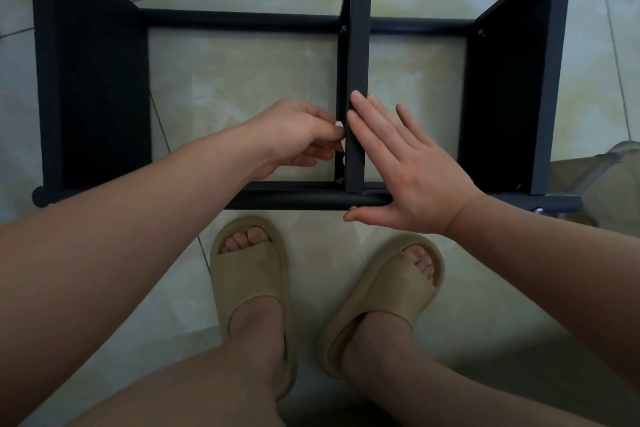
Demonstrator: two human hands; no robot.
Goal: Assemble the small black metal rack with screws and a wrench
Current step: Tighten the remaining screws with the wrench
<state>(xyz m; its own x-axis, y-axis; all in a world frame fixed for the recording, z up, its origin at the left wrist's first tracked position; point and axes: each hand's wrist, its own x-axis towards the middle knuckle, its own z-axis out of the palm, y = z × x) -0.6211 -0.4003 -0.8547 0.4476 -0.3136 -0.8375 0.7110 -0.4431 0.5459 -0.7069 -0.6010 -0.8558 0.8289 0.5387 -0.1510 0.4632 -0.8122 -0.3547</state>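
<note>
Rack [93,80] stands on the tiled floor [259,80], seen from above, just ahead of two slippers [249,270]. Side panels, long tubes and centre bar [358,62] look joined. Right hand [412,170] is flat with fingers straight, pressed to the bar's right face, thumb along the near side of the front tube [294,199]; it is released, bracing, grasping nothing. Left hand [294,135] has its fingers curled in against the bar's left flange, just above the lower screw [340,180]. Cannot tell whether they pinch a screw, a wrench or only the flange, since the fingers hide it. No wrench is in plain sight. The upper screw [344,29] sits at the bar's far end. Likely step: fitting or snugging the bar's near fixing. Risks: if the right hand eases off, the bar may shift and the holes lose alignment, so a screw starts crooked and cross-threads. A small part could slip from the curled fingers and drop through the open frame to the floor. Fingertips are close to the thin flange edge, so a sudden turn could nip them.
</note>
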